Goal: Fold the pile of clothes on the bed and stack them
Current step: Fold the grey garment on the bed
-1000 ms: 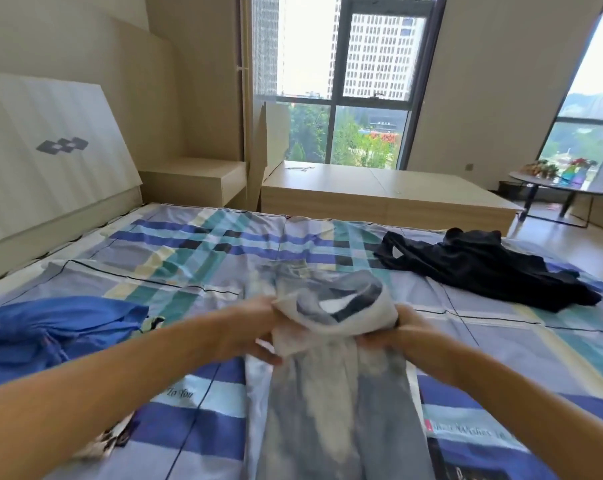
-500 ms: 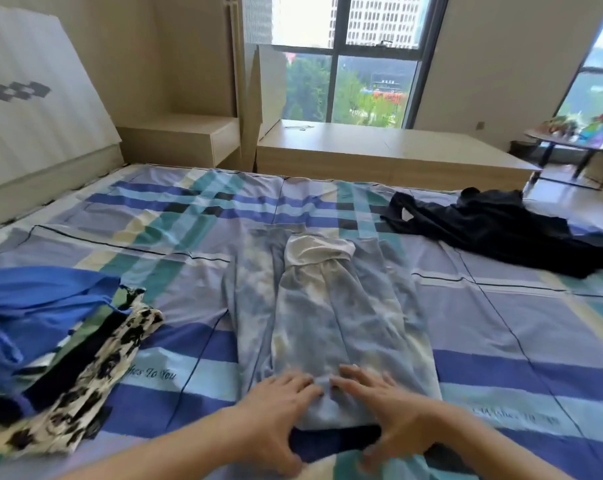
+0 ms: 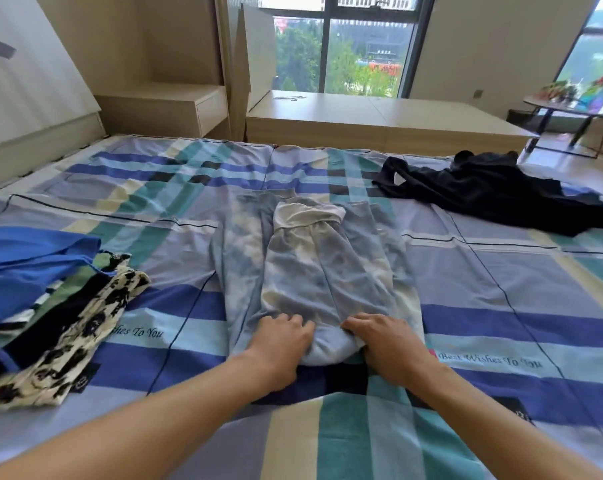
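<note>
Left hand (image 3: 282, 337) and right hand (image 3: 384, 336) flat, fingers spread, gripping nothing, pressing near fold of tie-dye trousers (image 3: 322, 271) mid-bed (image 3: 500, 289); risk: loose upper layer sliding askew once released, spoiling fold before stacking.

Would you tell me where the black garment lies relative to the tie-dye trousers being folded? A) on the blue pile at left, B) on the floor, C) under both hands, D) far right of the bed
D: the black garment lies crumpled on the bed's far right, apart from the tie-dye trousers.
</note>
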